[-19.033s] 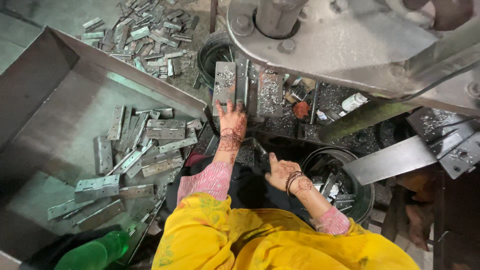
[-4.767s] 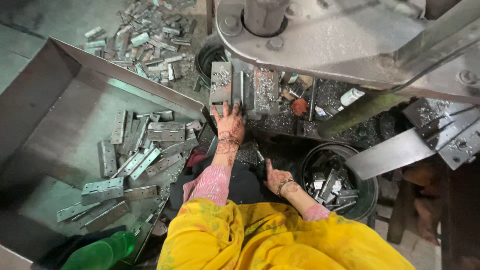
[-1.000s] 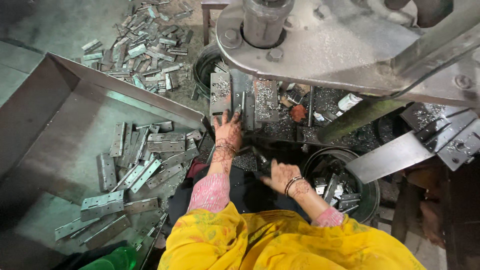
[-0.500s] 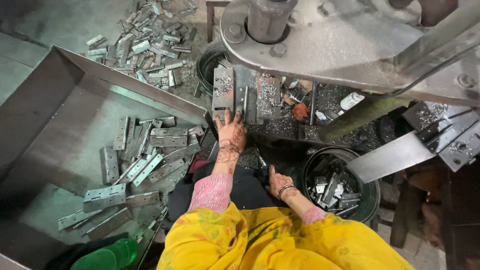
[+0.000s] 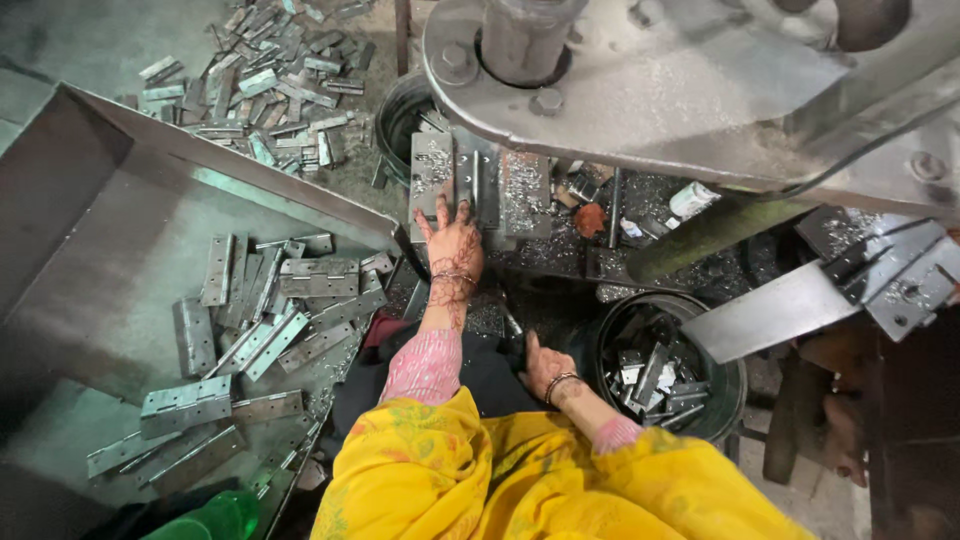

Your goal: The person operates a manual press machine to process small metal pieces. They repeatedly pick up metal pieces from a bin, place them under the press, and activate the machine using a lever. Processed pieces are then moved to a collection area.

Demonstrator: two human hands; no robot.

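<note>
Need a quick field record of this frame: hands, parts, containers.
left hand: flat on the metal plate under the press, fingers spread
right hand: low beside the bucket, holds nothing visible
tray: loose hinges scattered inside
bucket: dark, round, holds hinge pieces
floor pile: more hinges beyond the tray
bottle: green, bottom edge
</note>
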